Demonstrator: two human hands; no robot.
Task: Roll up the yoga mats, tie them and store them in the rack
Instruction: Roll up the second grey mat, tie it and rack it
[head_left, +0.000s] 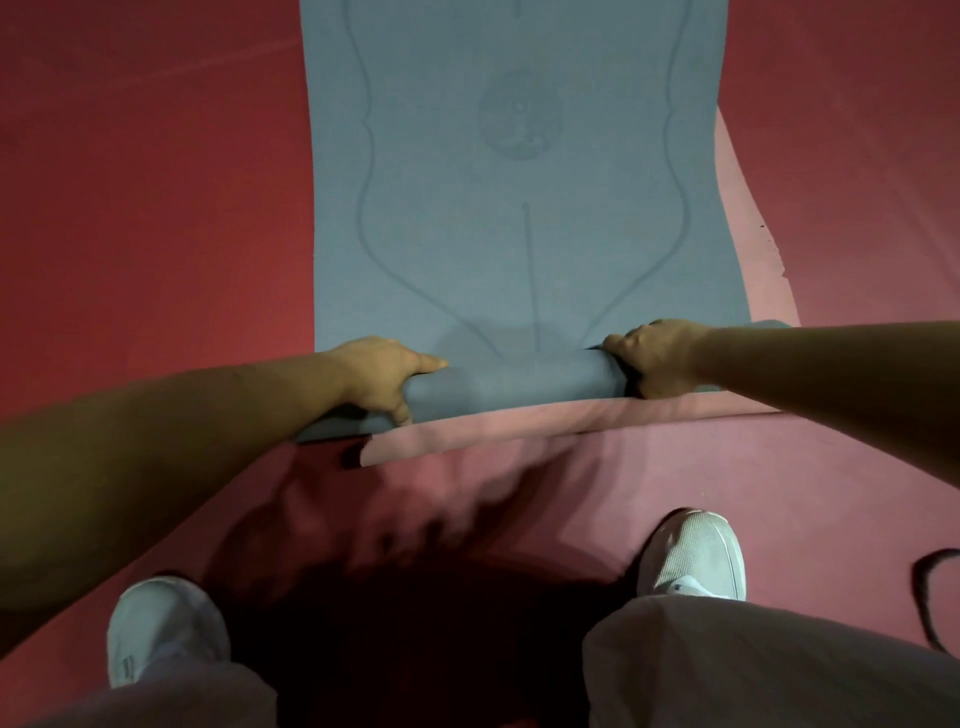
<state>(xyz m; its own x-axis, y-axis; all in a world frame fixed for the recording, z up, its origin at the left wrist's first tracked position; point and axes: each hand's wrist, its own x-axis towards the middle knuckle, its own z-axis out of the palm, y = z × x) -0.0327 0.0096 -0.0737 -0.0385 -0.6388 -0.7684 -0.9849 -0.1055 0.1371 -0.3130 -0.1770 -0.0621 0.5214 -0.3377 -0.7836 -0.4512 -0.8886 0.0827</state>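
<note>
Your left hand lies over the L end of the roll. The thumb hooks down its near side and the index lies straight along the top twd the R. The other fingers are tucked out of sight, so how tight the hold is can't be told. Your right hand holds the R end, knuckles up, fingers curled round it, tips hidden under the roll.

The roll is the near end of the blue mat. Its long axis runs L–R btwn your hands, R end a bit farther from you. The flat part runs straight away from both hands, far end cut by the frame top. A faint printed line on it runs lengthwise from btwn your hands.

The pink mat lies under it, skewed. One edge shows just nearside of your hands and a strip shows beyond the right hand. The rest is covered.

A black cord lies on the red floor, well R of the right hand and nearer you. It's cut by the frame edge and hard to make out.
</note>
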